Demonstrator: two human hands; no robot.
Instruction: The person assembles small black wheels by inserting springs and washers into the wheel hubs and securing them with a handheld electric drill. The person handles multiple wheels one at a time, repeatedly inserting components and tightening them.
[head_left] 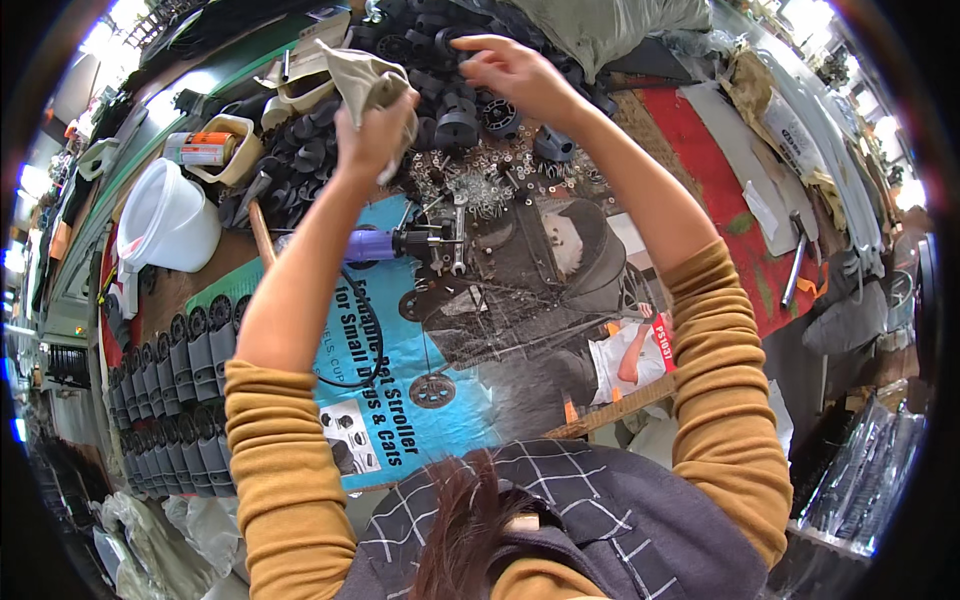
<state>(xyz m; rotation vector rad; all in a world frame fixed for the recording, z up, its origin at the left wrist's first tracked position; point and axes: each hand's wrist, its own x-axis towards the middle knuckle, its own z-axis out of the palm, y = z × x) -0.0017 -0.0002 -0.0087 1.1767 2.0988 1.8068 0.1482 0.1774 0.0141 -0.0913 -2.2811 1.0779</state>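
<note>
A person in mustard sleeves works with both arms raised over a cluttered bench. The left hand is closed around a beige cloth, a limp, creased piece of fabric bunched in the fist at the far centre-left of the scene. Its long axis runs from the fist up and away to the far left, where a loose flap points at the back of the bench; a short end hangs below the knuckles. The right hand reaches farther, fingers pinched together over a heap of black plastic wheels; whether they grip anything cannot be told. Near the heap lies a scatter of small metal screws. A purple-handled tool rests on a blue printed carton that covers the near bench. To the left sit a white bucket and 2 rows of grey plastic parts.
</note>
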